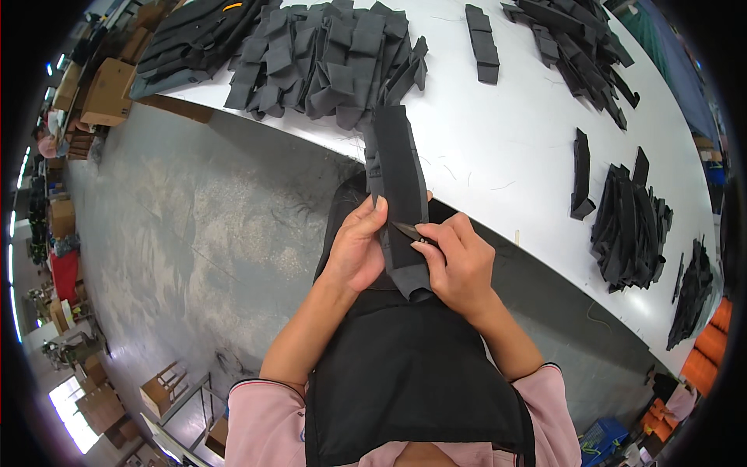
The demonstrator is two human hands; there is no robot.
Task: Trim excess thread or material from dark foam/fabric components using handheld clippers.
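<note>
A long black fabric strip point(398, 171) with dark grey edges hangs in front of me, its upper part over the table's edge. My left hand point(358, 247) grips the strip's left side, thumb on top and the other fingers hidden behind. From the right, my right hand point(467, 265) holds a pair of small dark thread snips point(407, 230) between thumb and fingers. The tips of the snips lie against the face of the strip, near my left thumb. Whether the blades touch a thread cannot be made out.
On the white table point(498, 140) sits a large pile of grey fabric pieces point(327, 62), beside stacked black fabric goods point(198, 43). A single strip point(482, 44) and further piles point(630, 226) lie to the right. Cardboard boxes point(107, 92) stand at the far left.
</note>
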